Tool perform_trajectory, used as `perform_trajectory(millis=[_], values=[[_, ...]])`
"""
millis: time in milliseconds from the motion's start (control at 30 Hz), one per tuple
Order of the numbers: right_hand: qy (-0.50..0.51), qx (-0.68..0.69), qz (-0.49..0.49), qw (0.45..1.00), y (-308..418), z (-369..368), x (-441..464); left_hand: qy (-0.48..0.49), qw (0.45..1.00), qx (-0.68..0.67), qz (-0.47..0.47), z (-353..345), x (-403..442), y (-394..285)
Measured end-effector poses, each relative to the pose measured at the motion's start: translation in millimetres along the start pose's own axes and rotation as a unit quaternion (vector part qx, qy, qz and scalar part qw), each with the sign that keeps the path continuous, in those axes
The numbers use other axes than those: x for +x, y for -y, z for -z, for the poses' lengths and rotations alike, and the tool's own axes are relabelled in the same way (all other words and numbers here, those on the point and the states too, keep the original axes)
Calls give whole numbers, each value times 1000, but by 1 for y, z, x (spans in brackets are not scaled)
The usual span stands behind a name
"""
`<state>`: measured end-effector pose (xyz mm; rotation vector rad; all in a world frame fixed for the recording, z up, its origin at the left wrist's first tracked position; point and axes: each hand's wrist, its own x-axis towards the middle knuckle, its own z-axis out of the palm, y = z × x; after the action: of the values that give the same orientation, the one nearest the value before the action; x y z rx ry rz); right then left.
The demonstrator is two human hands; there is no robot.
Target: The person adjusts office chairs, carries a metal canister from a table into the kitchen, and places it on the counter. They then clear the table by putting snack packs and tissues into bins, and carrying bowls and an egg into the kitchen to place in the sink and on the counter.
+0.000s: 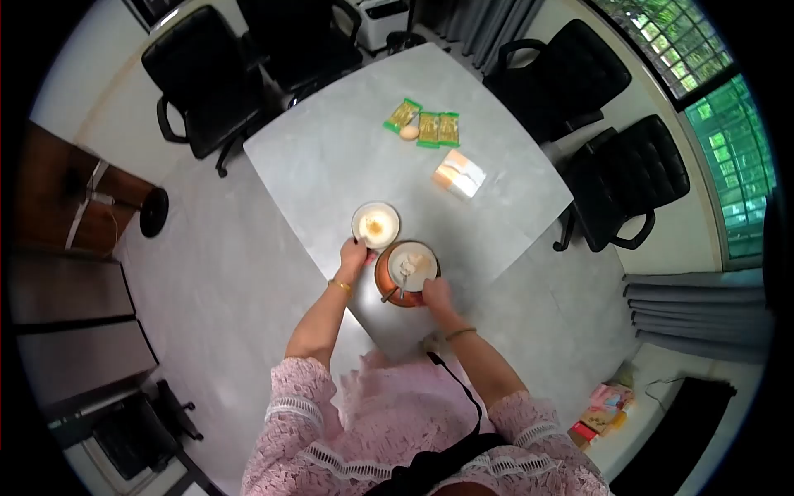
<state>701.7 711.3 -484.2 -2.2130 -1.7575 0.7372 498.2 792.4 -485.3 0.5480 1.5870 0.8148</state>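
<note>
Pinching left hand (354, 251): fingers closed on the near rim of a round white bowl (375, 225) with a yellow-brown patch at its middle
Right hand (437, 291): at the right edge of a stacked pair, a pale round bowl (413, 266) over a wide copper-coloured vessel (384, 279); too small to tell whether fingers press together or which rim they touch
Pale bowl: light pieces and a metal spoon (404, 283) inside, just beside the white one
Bench (331, 149): smooth grey top, both bowls close to the near edge
Farther back: three green-and-gold packets (428, 129), a tan egg-shaped object (409, 132) touching them or nearly so, a white-and-orange box (460, 174) nearer the bowls
Around: black padded chairs (566, 78)
</note>
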Motion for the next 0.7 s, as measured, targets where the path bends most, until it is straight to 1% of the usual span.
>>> perform_trajectory(millis=[33, 67, 100, 133, 167, 200, 233, 267, 300, 367, 433, 500, 533, 567, 633, 667, 700], values=[[18, -8, -1, 1000, 1, 8, -5, -4, 999, 36, -37, 2, 3, 5], [90, 184, -113, 972, 16, 32, -7, -36, 992, 106, -52, 5, 20, 22], [150, 365, -223, 891, 28, 50, -9, -61, 984, 150, -79, 8, 27, 32], [162, 359, -226, 891, 27, 60, -10, -94, 978, 167, -80, 6, 8, 17], [162, 398, -209, 879, 20, 73, -10, -125, 971, 184, -84, 4, -19, -8], [158, 437, -190, 865, 15, 88, -5, -129, 972, 181, -78, 6, -31, -17], [162, 433, -189, 866, 14, 107, -1, -117, 974, 167, -95, 10, -41, -21], [156, 408, -170, 884, 14, 127, 3, -106, 976, 153, -112, 11, -53, -25], [151, 383, -149, 899, 15, 142, 5, -112, 976, 151, -109, 10, -68, -29], [159, 395, -125, 896, 20, 162, 11, -113, 948, 245, -170, 7, -99, -31], [163, 411, -91, 893, 24, 172, 24, -165, 894, 332, -250, -6, -115, -11], [222, 394, -29, 891, 31, 175, 32, -133, 937, 281, -158, -28, -140, -12], [264, 340, -23, 902, 30, 168, 41, -128, 958, 230, -112, -40, -148, -11], [282, 319, -10, 905, 30, 162, 43, -120, 975, 178, -65, -50, -159, -10], [302, 300, 8, 905, 28, 143, 49, -152, 971, 177, -59, -67, -146, 34], [322, 270, 52, 906, 19, 122, 55, -172, 960, 206, -77, -75, -141, 51], [341, 238, 95, 904, 15, 111, 58, -177, 959, 207, -79, -83, -146, 42]])
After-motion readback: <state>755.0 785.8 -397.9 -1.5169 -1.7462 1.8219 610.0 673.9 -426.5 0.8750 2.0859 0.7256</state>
